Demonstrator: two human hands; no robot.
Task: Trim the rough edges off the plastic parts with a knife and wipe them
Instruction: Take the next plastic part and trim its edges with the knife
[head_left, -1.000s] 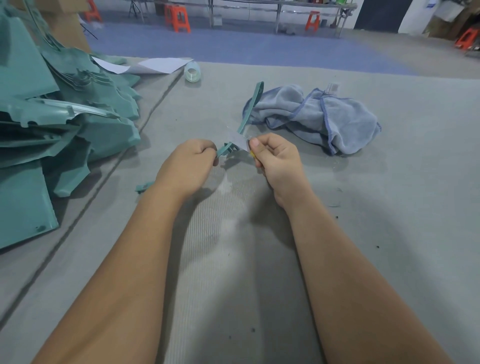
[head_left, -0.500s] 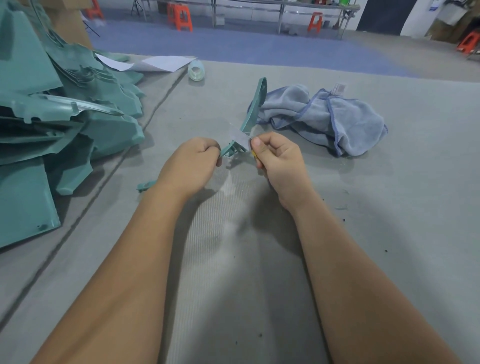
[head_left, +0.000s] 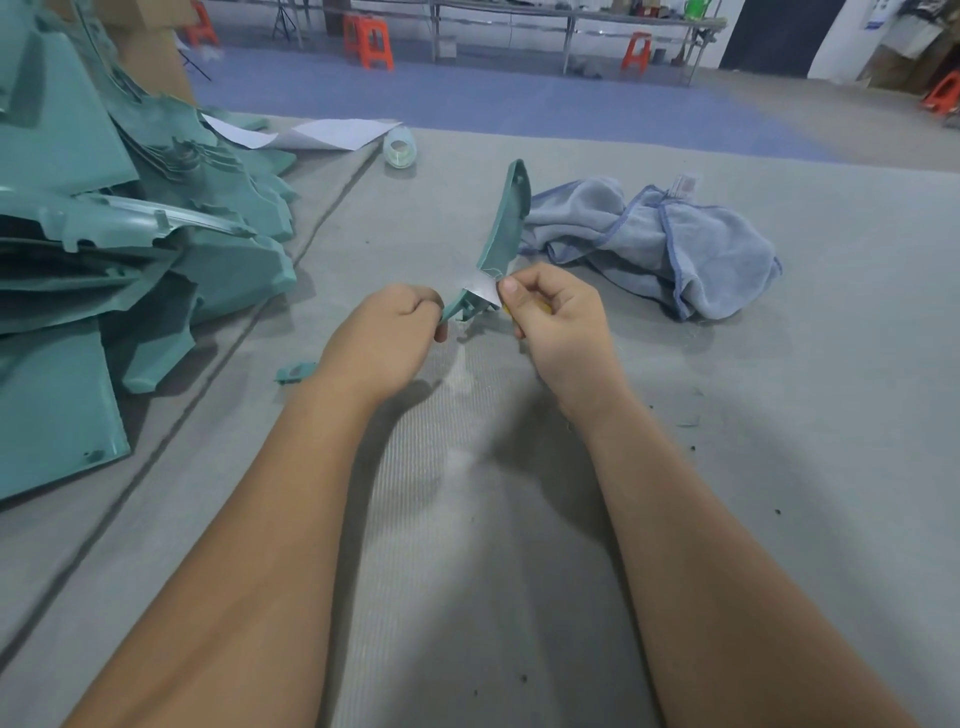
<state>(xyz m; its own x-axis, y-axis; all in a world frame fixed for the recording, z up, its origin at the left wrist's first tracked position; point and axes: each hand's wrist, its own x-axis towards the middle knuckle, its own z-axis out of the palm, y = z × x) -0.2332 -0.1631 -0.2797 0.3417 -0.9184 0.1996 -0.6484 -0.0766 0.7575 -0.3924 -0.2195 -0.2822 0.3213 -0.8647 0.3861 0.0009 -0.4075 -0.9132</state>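
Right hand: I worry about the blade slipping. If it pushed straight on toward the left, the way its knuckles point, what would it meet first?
Probably the green plastic part the blade already touches, then the left hand gripping its lower end. Depth is hard to judge.

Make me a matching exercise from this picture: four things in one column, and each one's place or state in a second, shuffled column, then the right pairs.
Things:
1. knife
2. curved plastic part
3. blue cloth
4. pile of teal parts

Places or states:
A. crumpled on the table, far right of the hands
B. heaped at the table's left edge
C. blade against the part, gripped by the right hand
D. near end held by the left hand, far end pointing up and away

Pairs: 1-C, 2-D, 3-A, 4-B
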